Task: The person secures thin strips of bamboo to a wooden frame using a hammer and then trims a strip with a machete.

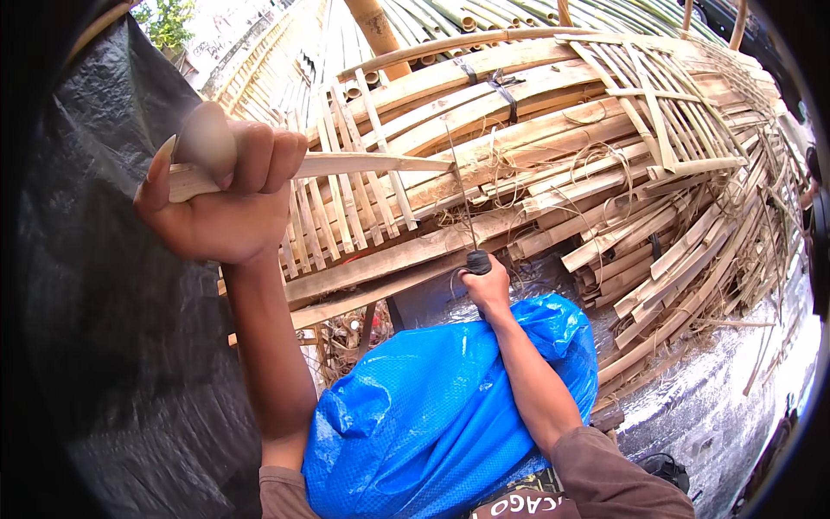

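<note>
Blue tarpaulin [424,415] is draped at six o'clock; at ten, a bamboo strip [372,163] is gripped by the curled left hand [226,190]; near twelve, its tip is crossed by a blade [464,203], the handle [477,262] clasped by the right hand [490,288].

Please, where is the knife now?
In the head view, the knife is just right of centre, gripped by the right hand, above the blue sheet and by the end of the bamboo strip.

Black tarp [121,329] at left, green poles [497,17] beyond.
</note>
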A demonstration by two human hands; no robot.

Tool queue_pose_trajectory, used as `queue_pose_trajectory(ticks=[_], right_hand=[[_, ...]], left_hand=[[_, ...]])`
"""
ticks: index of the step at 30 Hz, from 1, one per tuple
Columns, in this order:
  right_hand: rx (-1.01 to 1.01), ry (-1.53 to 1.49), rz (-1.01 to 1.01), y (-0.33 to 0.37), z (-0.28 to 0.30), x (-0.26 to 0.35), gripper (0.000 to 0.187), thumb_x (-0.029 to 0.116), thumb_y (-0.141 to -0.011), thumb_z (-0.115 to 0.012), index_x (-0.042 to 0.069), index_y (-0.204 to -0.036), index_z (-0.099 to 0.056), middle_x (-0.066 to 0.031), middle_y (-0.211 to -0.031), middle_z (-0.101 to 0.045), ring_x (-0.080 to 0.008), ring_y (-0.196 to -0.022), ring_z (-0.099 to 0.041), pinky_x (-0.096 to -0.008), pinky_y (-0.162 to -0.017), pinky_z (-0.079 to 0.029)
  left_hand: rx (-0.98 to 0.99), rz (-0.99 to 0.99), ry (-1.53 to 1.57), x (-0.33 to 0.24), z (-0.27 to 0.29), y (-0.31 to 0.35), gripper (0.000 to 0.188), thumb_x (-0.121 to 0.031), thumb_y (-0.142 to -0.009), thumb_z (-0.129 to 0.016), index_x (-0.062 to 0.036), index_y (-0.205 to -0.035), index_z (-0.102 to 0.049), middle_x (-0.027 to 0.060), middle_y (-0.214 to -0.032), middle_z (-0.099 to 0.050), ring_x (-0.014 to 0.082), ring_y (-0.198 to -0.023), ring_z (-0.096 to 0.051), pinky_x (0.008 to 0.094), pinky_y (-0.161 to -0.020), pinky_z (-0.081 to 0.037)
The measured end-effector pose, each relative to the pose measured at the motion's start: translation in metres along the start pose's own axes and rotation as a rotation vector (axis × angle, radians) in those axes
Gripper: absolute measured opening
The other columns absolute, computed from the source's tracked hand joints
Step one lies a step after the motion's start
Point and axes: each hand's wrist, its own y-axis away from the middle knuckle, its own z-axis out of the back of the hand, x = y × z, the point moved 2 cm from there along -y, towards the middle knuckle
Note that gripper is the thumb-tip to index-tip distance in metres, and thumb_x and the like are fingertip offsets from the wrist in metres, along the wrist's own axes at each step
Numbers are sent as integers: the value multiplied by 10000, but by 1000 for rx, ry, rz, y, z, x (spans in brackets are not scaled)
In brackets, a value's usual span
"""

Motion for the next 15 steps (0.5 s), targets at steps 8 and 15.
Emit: queue_pose_trajectory(ticks=[8,15], right_hand=[[12,-11,-13,-3,-3,-1,359,202,-651,-696,50,-975,-672,-169,-805,-695,-328,-770,-682,-409,-734,-524],[18,-6,-17,-1,-6,-1,401,225,-645,-727,65,-1010,-684,-164,-849,-709,-319,-804,-691,-409,-756,-526]], left_hand=[[-39,4,31,-3,6,2,388,-412,-877,-459,-145,-635,-315,-16,-468,-212,104,-453,-133,325,-503,-150],[-112,-47,20,-7,22,7,389,-423,-879,-436,-149,-641,-296,-21,-485,-190,104,-468,-124,321,-502,-147]])
